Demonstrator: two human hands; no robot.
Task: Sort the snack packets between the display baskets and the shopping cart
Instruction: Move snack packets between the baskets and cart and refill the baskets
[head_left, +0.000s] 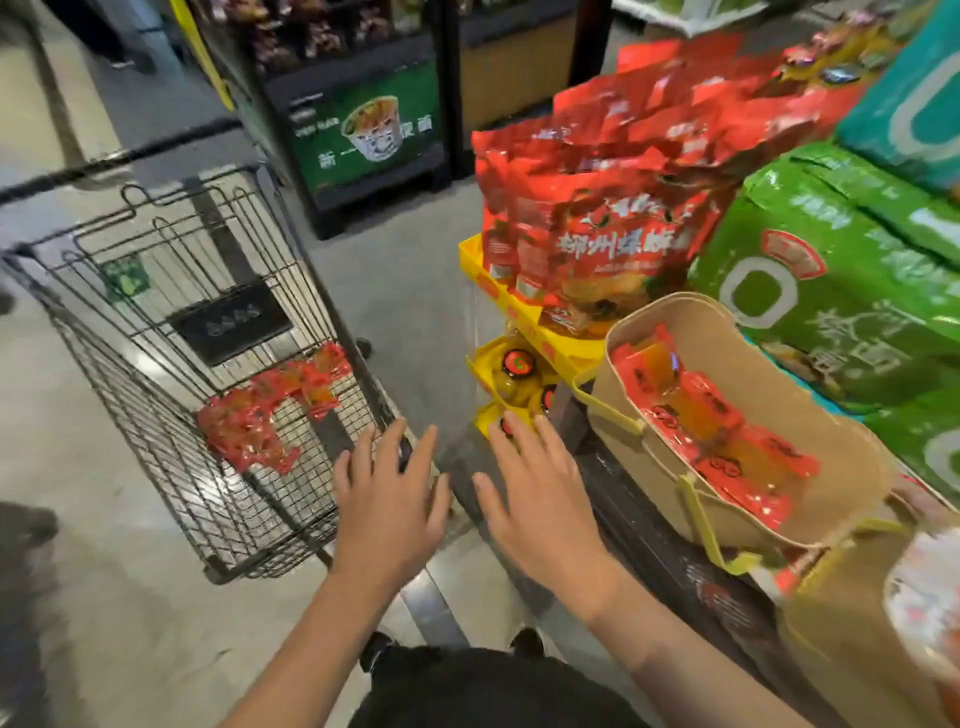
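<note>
A black wire shopping cart stands at the left with a heap of small red snack packets on its floor. At the right a tan display basket with yellow trim holds several red and orange snack packets. My left hand hovers with fingers spread beside the cart's near right corner, holding nothing. My right hand is spread flat in the gap between cart and basket, also empty. Part of a second tan basket shows at the lower right.
Big red noodle bags stand on a yellow shelf tray behind the basket. Green bags fill the right. Small jars sit in a yellow rack below. A dark display stand is across the aisle.
</note>
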